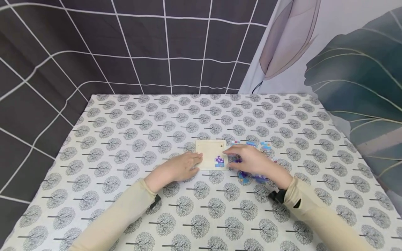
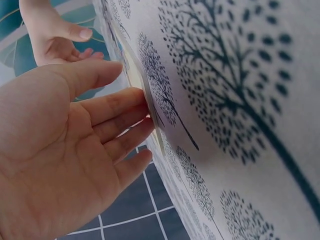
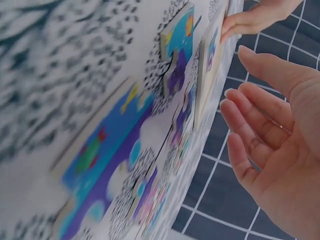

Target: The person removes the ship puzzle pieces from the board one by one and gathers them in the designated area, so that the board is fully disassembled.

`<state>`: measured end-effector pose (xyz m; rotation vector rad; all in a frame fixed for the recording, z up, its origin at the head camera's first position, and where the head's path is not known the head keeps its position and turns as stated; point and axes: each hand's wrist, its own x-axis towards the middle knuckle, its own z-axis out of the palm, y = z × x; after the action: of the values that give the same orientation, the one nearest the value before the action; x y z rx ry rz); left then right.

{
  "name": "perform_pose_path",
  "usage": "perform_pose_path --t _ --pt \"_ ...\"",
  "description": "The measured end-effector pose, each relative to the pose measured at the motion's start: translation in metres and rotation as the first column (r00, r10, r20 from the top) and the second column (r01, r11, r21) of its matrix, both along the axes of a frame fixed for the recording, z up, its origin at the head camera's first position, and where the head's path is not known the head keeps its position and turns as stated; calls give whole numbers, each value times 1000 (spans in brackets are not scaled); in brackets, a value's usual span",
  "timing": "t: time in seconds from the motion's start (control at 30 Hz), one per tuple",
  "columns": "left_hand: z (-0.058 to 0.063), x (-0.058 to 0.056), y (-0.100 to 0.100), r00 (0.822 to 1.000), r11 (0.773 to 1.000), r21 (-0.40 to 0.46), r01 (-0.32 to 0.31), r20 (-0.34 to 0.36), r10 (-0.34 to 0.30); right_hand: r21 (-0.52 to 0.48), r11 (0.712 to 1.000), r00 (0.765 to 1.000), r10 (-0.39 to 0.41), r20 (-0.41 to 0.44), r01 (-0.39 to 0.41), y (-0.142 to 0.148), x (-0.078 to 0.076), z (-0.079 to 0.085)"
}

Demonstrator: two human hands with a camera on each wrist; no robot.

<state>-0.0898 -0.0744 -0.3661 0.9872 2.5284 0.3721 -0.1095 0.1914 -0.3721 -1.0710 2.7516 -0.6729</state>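
Observation:
A pale wooden puzzle board (image 1: 208,148) lies flat on the cloth between the two hands. One purple and blue jigsaw piece (image 1: 219,162) sits in its lower right part. My left hand (image 1: 181,166) is at the board's left edge. In the left wrist view, the extended fingers (image 2: 122,107) touch that edge, and the thumb stands apart. Over the board's right side hovers my right hand (image 1: 251,159), its fingers (image 3: 260,127) loosely bent with nothing between them. Below it, several colourful jigsaw pieces (image 3: 107,150) lie on the cloth, partly hidden by this hand in the head view.
The table is covered by a white cloth (image 1: 125,170) printed with grey trees. Behind it hangs a dark curtain (image 1: 185,38) with white grid lines. To the right is a light curtain (image 1: 355,87) with large leaves. More puzzle pieces (image 1: 265,145) lie right of the board.

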Motion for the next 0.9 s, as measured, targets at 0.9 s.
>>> perform_pose_path --t 0.9 --pt "2 1 0 999 999 -26 -24 22 24 120 993 986 -27 167 7 -32 -16 -2"
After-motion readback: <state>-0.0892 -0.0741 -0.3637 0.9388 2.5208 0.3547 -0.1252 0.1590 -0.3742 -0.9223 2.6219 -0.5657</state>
